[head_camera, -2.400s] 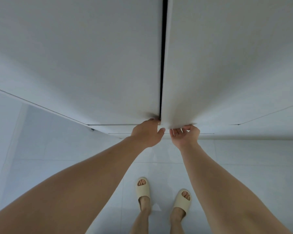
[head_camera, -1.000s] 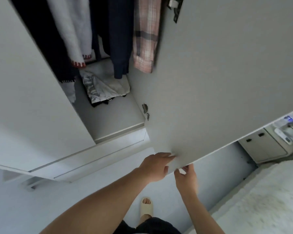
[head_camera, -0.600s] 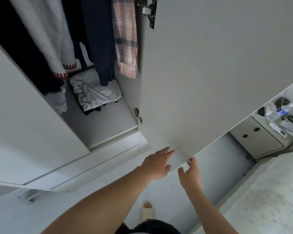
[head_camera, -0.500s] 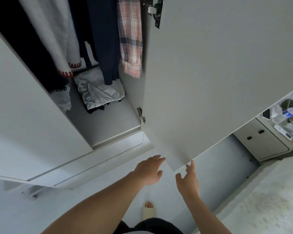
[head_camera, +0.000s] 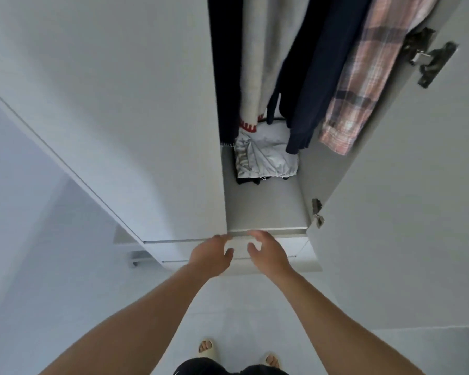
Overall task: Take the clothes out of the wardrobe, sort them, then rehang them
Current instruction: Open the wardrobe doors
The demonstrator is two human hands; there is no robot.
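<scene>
The white wardrobe stands with its right door (head_camera: 406, 212) swung wide and its left door (head_camera: 119, 117) closed. Inside hang a black garment (head_camera: 224, 77), a pale grey-white garment with a red-trimmed hem (head_camera: 266, 63), a navy garment (head_camera: 317, 77) and a pink plaid shirt (head_camera: 363, 85). A folded silver-grey garment (head_camera: 266, 158) lies on the wardrobe floor (head_camera: 266, 207) over something dark. My left hand (head_camera: 211, 257) and my right hand (head_camera: 267, 253) hover side by side just below the front edge of the wardrobe floor, fingers loosely curved, holding nothing.
Two metal hinges (head_camera: 428, 60) (head_camera: 317, 212) sit on the inner face of the right door. A white drawer front (head_camera: 295, 262) lies below the opening. Pale tiled floor (head_camera: 241, 320) stretches under me, with my slippered feet (head_camera: 206, 347) at the bottom.
Both hands have let go of the right door's lower edge and moved left in front of the opening. The door has swung fully aside, and my view has turned square onto the wardrobe.
</scene>
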